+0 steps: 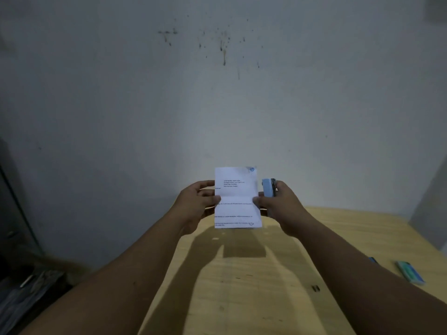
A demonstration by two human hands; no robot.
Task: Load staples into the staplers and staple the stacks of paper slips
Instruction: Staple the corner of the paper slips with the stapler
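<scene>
Paper held up in both hands over table, stapler in the right.

Nearest: two bare forearms reach in from the bottom edge, over a pale wood table (242, 298). On it, at right, a teal box (410, 272), label too blurred to read; a blue item (373, 259) mostly hidden behind the right arm; a small dark bit (315, 288), unclear what. Further out, left hand (196, 204) pinches the left edge of the paper (237, 198), thumb in front. Right hand (278, 206) pinches the right edge and also grips a light-blue stapler (268, 187), upright, lower half hidden in the fist. Print unreadable. Behind: stained grey wall (217, 93).
</scene>
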